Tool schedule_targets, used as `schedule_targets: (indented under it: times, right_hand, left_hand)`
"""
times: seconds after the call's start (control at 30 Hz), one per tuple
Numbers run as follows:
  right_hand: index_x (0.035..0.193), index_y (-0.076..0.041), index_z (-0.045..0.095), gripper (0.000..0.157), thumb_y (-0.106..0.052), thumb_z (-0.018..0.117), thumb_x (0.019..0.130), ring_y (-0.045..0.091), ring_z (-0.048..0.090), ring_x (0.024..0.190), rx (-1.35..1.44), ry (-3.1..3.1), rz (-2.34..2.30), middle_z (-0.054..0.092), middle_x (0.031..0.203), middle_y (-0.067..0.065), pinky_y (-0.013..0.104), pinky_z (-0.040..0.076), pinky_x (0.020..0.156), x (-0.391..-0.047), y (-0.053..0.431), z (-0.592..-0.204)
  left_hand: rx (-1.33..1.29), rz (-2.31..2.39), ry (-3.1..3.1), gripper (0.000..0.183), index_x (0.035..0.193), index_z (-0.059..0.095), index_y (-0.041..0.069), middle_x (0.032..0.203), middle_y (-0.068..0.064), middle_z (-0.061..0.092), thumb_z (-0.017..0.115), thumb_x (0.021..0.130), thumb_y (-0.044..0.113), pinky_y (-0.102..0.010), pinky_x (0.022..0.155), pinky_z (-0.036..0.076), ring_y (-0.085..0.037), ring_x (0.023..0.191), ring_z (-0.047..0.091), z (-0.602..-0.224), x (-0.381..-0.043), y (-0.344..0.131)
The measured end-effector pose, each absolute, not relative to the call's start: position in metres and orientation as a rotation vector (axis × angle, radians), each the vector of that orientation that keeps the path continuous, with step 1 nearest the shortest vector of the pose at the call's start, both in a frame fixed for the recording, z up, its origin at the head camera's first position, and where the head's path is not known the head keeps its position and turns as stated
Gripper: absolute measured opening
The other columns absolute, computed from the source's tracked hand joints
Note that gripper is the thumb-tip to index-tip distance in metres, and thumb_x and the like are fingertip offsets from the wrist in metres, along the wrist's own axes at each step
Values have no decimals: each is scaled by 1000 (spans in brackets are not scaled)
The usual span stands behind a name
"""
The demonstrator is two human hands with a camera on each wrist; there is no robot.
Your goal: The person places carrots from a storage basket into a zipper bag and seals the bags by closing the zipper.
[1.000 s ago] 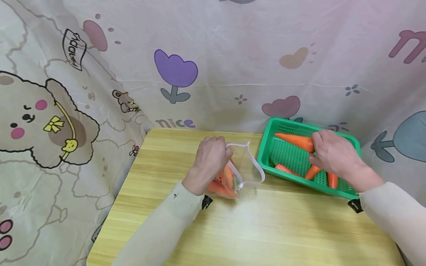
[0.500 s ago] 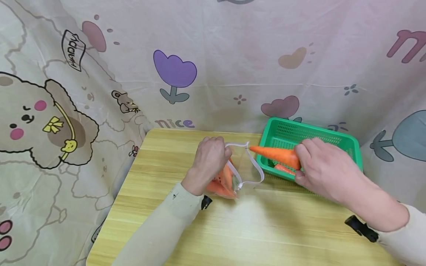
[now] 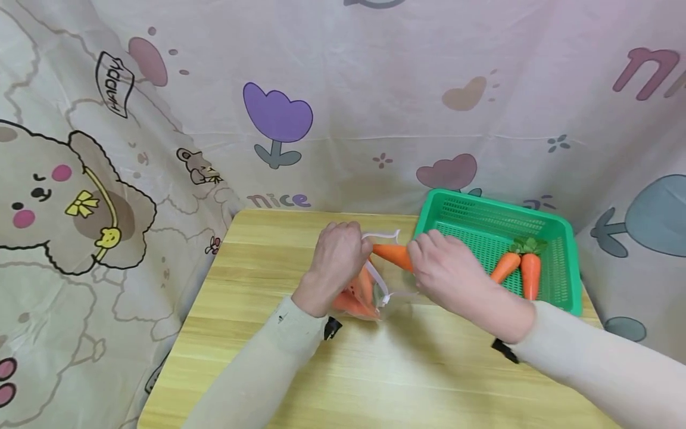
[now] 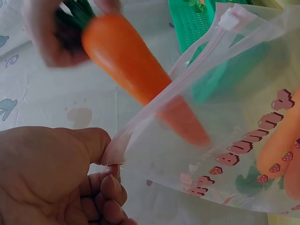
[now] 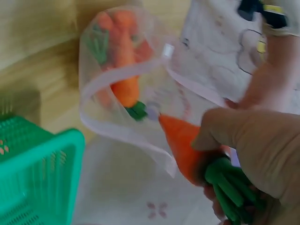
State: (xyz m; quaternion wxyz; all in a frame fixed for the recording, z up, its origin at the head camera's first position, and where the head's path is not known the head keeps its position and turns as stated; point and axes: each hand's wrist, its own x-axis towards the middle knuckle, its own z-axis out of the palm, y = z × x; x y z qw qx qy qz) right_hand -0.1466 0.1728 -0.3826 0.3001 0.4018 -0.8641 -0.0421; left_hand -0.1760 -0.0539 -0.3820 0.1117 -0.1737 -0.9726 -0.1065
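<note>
My left hand (image 3: 343, 256) pinches the rim of a clear zip bag (image 4: 225, 154) between thumb and fingers, and the bag's mouth gapes. Printed strawberries and pink lettering mark its side. Several carrots (image 5: 123, 51) lie inside it. My right hand (image 3: 450, 274) grips another carrot (image 4: 126, 56) by its green-topped thick end. The tip of this carrot points down through the bag's mouth, and in the left wrist view its lower part shows through the clear plastic. Part of the bag's rim is hidden behind my right hand in the head view.
A green plastic basket (image 3: 568, 262) stands at the right back of the wooden table (image 3: 257, 369). Two carrots (image 3: 530, 274) with leafy tops show in it; my right forearm covers its near left part. A printed cloth (image 3: 343, 107) hangs behind the table.
My right hand has lifted a carrot out of the green basket and carried it left to the bag's mouth. The left hand has stayed at the bag's rim.
</note>
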Motion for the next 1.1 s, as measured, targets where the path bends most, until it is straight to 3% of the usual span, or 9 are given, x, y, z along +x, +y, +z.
schedule_targets:
  times: [0.13, 0.23, 0.53, 0.73, 0.8, 0.97, 1.1]
  right_hand:
    - [86, -1, 57, 14, -2, 70, 84, 25, 47, 65, 986, -2308, -193, 49, 72, 7, 29, 35, 53, -160, 151, -411]
    - [89, -3, 58, 10, -5, 68, 91, 25, 48, 70, 939, -2312, -285, 54, 77, 7, 31, 36, 58, -165, 138, -427]
    - [89, -12, 65, 18, -25, 66, 101, 26, 50, 78, 919, -2304, -390, 60, 84, 6, 35, 38, 66, -176, 116, -456]
    - [106, -14, 75, 16, -26, 67, 101, 27, 53, 106, 952, -2314, -410, 67, 120, 7, 39, 43, 80, -187, 119, -462]
    - [113, -15, 76, 18, -27, 68, 100, 28, 51, 109, 971, -2337, -426, 64, 130, 8, 40, 42, 82, -189, 123, -463]
    - [121, -16, 71, 39, -45, 75, 95, 30, 56, 101, 1047, -2356, -187, 63, 130, 10, 40, 43, 76, -188, 137, -462]
    - [126, -12, 67, 56, -52, 78, 90, 33, 63, 106, 1102, -2332, 158, 64, 133, 13, 42, 47, 76, -181, 149, -462]
  left_hand:
    - [-537, -288, -2857, 29, 71, 56, 10, 64, -1, 52, 68, 96, 17, -32, 67, 43, -21, 63, 50, -383, -175, -53]
    - [-549, -278, -2854, 28, 70, 55, 10, 64, -1, 51, 69, 94, 15, -32, 67, 43, -21, 63, 51, -382, -175, -51]
    - [-538, -323, -2876, 26, 76, 60, 9, 67, -1, 55, 72, 96, 19, -33, 71, 45, -21, 65, 54, -379, -173, -48]
    - [-472, -395, -2916, 24, 80, 62, 7, 68, -3, 55, 69, 99, 18, -35, 67, 45, -24, 68, 55, -377, -175, -54]
    - [-417, -451, -2934, 26, 76, 58, 8, 66, -3, 51, 66, 99, 16, -34, 65, 43, -25, 67, 53, -376, -175, -58]
    - [-280, -594, -2940, 32, 69, 51, 11, 64, -1, 43, 59, 100, 15, -33, 63, 37, -25, 66, 49, -373, -175, -67]
    - [-211, -637, -2936, 33, 69, 51, 12, 64, -1, 44, 57, 101, 17, -32, 61, 37, -23, 66, 49, -369, -175, -69]
